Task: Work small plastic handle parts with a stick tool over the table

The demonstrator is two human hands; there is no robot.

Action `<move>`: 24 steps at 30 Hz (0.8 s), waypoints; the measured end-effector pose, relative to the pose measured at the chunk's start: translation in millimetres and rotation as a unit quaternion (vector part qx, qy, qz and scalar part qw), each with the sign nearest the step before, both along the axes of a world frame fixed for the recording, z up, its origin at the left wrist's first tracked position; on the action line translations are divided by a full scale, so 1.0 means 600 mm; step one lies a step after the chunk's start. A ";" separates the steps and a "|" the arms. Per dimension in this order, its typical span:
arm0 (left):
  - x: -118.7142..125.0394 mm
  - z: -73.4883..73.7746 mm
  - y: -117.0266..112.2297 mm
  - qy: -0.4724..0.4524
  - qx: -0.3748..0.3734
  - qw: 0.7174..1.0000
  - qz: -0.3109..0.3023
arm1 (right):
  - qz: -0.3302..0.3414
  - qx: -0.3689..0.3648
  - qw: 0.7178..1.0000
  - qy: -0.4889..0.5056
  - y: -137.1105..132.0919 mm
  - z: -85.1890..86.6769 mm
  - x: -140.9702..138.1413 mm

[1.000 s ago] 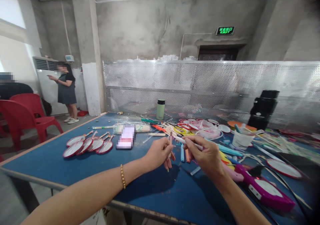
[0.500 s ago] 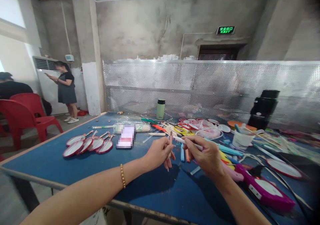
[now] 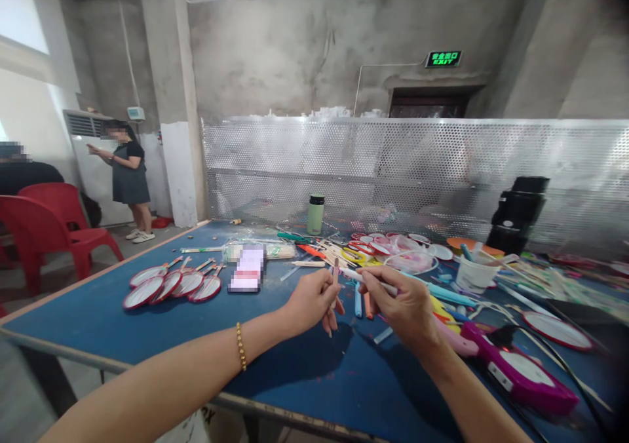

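Over the middle of the blue table (image 3: 196, 364), my left hand (image 3: 310, 304) pinches a short, flat brownish-pink stick (image 3: 336, 274) upright between thumb and fingers. My right hand (image 3: 401, 302) is closed round a slim white pen-like stick (image 3: 352, 274). Its tip points left and meets or nearly meets the flat stick; I cannot tell whether they touch. Beneath the hands lie a blue marker-like tube (image 3: 358, 301) and an orange one (image 3: 368, 307). A magenta-and-white corded tool (image 3: 521, 371) rests beside my right forearm.
Several red-rimmed round fans (image 3: 189, 284) and a phone (image 3: 247, 269) lie to the left. Behind are a green bottle (image 3: 316, 215), scissors (image 3: 358, 257), and a white cup (image 3: 476, 275) of tools. A perforated metal screen (image 3: 295, 161) backs the table. A person (image 3: 130, 174) stands far left.
Both hands keep nearly the same pose, still holding the two sticks close together. Only a very slight shift of the view shows.
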State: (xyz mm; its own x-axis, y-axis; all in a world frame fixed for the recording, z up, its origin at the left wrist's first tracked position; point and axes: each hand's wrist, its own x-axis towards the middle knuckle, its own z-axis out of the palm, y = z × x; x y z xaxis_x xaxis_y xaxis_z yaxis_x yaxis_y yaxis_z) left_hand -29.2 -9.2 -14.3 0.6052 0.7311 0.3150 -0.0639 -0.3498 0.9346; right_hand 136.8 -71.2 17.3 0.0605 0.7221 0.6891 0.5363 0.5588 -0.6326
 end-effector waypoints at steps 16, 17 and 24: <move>-0.003 0.014 0.005 -0.029 -0.071 0.997 0.022 | -0.015 0.007 1.000 0.022 0.006 -0.006 0.005; -0.004 0.014 0.006 -0.028 -0.063 0.997 0.031 | -0.012 0.008 1.000 0.020 0.006 -0.007 0.005; -0.001 0.011 0.007 -0.036 -0.068 0.997 0.012 | 0.001 0.020 1.000 0.011 0.003 -0.008 0.000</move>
